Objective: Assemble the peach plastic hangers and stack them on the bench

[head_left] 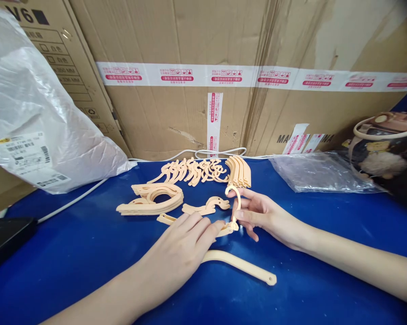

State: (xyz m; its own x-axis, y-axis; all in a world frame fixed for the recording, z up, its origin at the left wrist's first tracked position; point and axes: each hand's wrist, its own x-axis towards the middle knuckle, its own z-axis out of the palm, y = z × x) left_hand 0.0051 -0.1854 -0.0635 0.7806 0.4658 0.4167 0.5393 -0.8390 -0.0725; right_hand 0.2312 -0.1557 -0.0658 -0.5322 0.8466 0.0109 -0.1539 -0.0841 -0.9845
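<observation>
My left hand (pixel 186 241) lies palm down, closed over a cream plastic hanger arm (pixel 166 219) that pokes out on both sides of it. Between the thumb and fingers of my right hand (pixel 266 216) is a curved cream hanger hook (pixel 238 201), standing upright. Its lower end meets the right end of the arm; whether the two are joined I cannot tell. A loose curved hanger arm (pixel 244 264) lies in front, partly behind my left hand. Just beyond my hands rests another hanger piece (pixel 206 207) with a rounded end.
Behind are a stack of hanger pieces (pixel 152 204), a row of small hooks (pixel 193 170) and a bundle of curved arms (pixel 239 171). Cardboard boxes (pixel 176 117) wall the back of the blue table (pixel 291 289). A white parcel bag (pixel 37 108), a clear plastic bag (pixel 311 174) and a black object (pixel 10 241) flank it.
</observation>
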